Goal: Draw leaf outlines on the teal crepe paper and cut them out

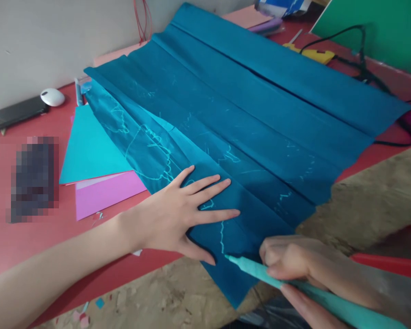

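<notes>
A large sheet of dark blue fabric with fold creases lies across the red table, its front corner hanging past the edge. My left hand presses flat on the fabric with its fingers spread. Light turquoise lines and scribbles run over the cloth on both sides of that hand. Closed around a turquoise marker, my right hand holds it slanted, with the tip at the lower end of a wavy line near my left thumb. The palm side of the right hand is hidden.
Turquoise paper and pink-purple paper lie left of the fabric on the red table. A white mouse-like object sits at the back left. A yellow tool, black cable and green board are at the far right.
</notes>
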